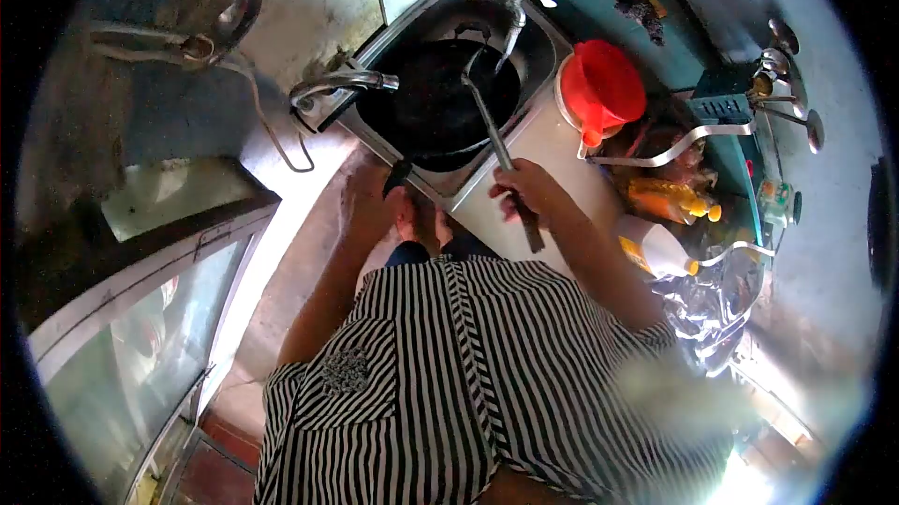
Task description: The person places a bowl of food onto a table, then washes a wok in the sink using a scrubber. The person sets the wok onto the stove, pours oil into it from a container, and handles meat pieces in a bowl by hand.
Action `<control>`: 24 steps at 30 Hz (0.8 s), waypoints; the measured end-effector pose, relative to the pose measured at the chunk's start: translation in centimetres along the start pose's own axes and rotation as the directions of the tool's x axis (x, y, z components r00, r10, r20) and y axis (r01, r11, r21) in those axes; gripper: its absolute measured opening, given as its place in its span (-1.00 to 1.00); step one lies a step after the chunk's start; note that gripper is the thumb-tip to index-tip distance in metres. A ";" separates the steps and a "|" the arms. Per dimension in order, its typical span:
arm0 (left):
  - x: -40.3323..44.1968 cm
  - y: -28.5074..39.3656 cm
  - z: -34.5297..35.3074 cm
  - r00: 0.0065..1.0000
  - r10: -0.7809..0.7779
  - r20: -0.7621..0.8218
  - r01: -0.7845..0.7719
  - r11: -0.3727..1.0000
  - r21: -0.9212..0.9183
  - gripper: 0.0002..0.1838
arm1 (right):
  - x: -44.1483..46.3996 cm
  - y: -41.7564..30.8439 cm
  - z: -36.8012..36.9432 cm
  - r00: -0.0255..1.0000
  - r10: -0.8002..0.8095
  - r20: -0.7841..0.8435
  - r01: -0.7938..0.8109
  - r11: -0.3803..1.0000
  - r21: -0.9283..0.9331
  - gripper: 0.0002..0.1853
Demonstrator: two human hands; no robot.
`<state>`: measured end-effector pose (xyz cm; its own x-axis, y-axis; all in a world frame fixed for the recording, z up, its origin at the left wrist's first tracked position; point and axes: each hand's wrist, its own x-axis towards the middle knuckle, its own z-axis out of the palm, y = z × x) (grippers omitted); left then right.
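A black wok (435, 107) sits inside the steel sink (541, 41), with one loop handle at its far rim and a dark straight handle (398, 173) pointing toward me. My left hand (376, 207) is closed around that straight handle. In my right hand (534, 188) is a long-handled metal cooking utensil (493, 135), gripped near the middle of its shaft. Its far end reaches into the wok, and the dark interior hides the exact shape of its head. The wooden-looking grip end sticks out below my right hand.
One faucet (346, 81) stands at the sink's left, another (517, 22) at its far right corner. On the right counter are a red plastic vessel (604, 83), an orange bottle (670, 198) and a white bottle (658, 245). Ladles (815, 130) hang on the right wall.
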<state>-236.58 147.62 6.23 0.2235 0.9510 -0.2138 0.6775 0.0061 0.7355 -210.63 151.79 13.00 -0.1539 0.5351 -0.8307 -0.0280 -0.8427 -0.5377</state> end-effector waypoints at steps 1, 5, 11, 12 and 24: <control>0.1 -0.8 -0.2 0.976 -0.165 -0.140 0.186 0.971 0.150 -0.47 | -0.2 -0.1 -1.0 1.000 0.021 0.002 -0.021 0.998 -0.066 -0.77; 2.8 -4.8 1.8 0.723 -0.436 0.536 0.670 0.631 -0.391 -0.48 | -1.8 -0.3 -1.7 0.998 0.057 -0.005 -0.057 0.993 -0.102 -0.78; 4.1 -5.5 2.1 0.755 -0.318 0.574 0.624 0.618 -0.479 -0.68 | -4.0 0.7 -1.6 0.999 0.001 -0.052 -0.006 0.996 -0.088 -0.76; 4.3 -5.2 1.5 0.736 -0.273 0.619 0.630 0.611 -0.480 -0.73 | -4.5 0.8 -1.5 0.999 -0.011 -0.050 0.008 0.998 -0.060 -0.77; 2.8 -2.6 -1.5 0.491 0.117 0.863 0.869 0.004 -0.494 -0.67 | -8.4 -2.3 1.0 0.997 -0.074 -0.017 0.071 0.986 -0.151 -0.71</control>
<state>-238.72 150.69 4.71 0.7942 0.2003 -0.5737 -0.1496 0.9795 0.1349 -210.27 149.21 21.35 -0.1346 0.5971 -0.7908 0.1105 -0.7840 -0.6108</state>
